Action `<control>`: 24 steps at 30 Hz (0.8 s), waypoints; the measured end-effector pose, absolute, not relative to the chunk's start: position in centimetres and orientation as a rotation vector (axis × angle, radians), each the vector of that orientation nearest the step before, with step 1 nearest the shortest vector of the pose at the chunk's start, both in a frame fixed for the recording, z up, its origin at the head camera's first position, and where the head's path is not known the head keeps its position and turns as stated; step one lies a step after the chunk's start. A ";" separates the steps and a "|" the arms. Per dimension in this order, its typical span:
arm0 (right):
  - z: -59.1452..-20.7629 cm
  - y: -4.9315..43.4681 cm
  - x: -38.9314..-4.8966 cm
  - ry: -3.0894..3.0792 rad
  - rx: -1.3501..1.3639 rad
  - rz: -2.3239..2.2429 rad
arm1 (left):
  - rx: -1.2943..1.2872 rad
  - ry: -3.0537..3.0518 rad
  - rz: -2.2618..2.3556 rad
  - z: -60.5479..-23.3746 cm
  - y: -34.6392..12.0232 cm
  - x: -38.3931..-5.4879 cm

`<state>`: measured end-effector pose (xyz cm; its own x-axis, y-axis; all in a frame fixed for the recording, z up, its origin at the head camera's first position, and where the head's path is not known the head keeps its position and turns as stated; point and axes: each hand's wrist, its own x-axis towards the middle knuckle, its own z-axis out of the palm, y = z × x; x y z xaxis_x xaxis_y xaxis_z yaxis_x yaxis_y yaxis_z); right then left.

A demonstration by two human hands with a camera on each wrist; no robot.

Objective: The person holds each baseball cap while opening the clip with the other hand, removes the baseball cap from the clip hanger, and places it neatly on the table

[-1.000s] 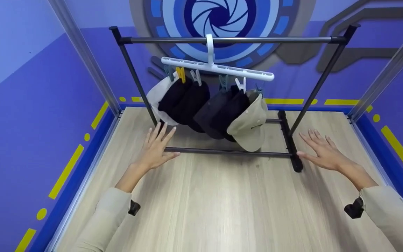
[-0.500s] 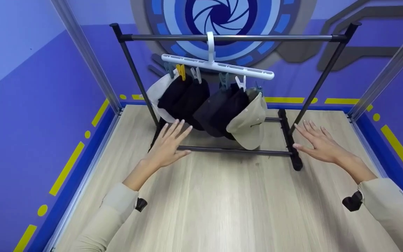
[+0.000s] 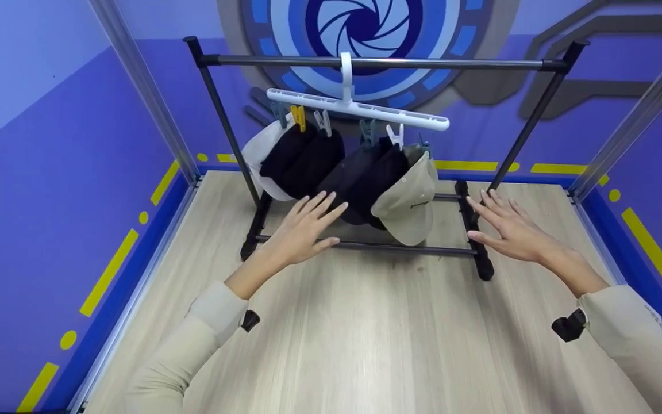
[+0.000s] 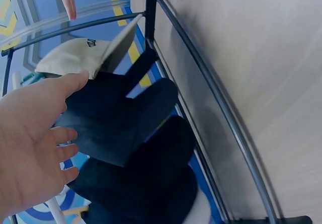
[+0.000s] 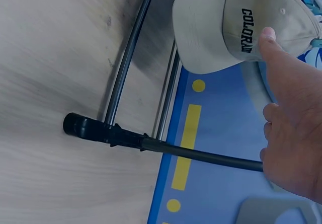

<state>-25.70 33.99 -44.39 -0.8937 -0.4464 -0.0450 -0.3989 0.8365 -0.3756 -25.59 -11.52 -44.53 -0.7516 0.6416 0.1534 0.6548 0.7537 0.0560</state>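
Observation:
Several baseball caps hang by clothes pegs from a white hanger (image 3: 388, 115) hooked over the rack's top bar. At the right end is a beige cap (image 3: 408, 201) with dark lettering, legible in part in the right wrist view. Dark caps (image 3: 308, 164) fill the middle, and a white cap (image 3: 262, 149) hangs at the left end. My left hand (image 3: 302, 233), fingers straight and spread, is held in front of the dark caps and holds nothing. Over by the rack's right leg, my right hand (image 3: 512, 230) is likewise spread and holds nothing.
The black metal rack (image 3: 423, 63) stands on a wood-grain surface (image 3: 365, 333), with lower crossbars and a right foot (image 3: 483, 264). Blue patterned walls (image 3: 32, 172) enclose the back and sides. A yellow peg (image 3: 298, 118) and a white peg (image 3: 395, 136) grip caps.
My left hand has moved right, from the rack's left leg to in front of the dark caps. My right hand has shifted slightly left and away from me. The caps look unmoved.

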 end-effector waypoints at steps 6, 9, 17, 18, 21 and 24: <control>-44.0 33.1 -25.7 2.890 -0.694 -0.554 | -1.079 -2.760 -0.171 -43.3 -9.8 -26.1; -43.8 32.7 -26.0 2.898 -0.722 -0.565 | -1.091 -2.714 -0.197 -42.9 -8.8 -26.4; -41.9 31.7 -27.7 2.827 -0.753 -0.774 | -1.078 -2.599 -0.265 -42.1 -4.5 -27.4; -41.5 31.5 -28.0 2.818 -0.748 -0.809 | -1.071 -2.586 -0.272 -42.1 -3.9 -27.6; -40.2 31.0 -29.0 2.813 -0.741 -0.898 | -1.041 -2.566 -0.300 -42.0 -2.1 -28.2; -39.1 30.3 -30.0 2.816 -0.757 -0.995 | -1.004 -2.588 -0.392 -42.0 -0.6 -28.8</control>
<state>-29.99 30.33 -39.12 -0.8776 -0.4680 0.1036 -0.4291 0.6709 -0.6048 -28.80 -0.56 -41.98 -0.6940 0.5959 0.4040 0.6888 0.7129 0.1318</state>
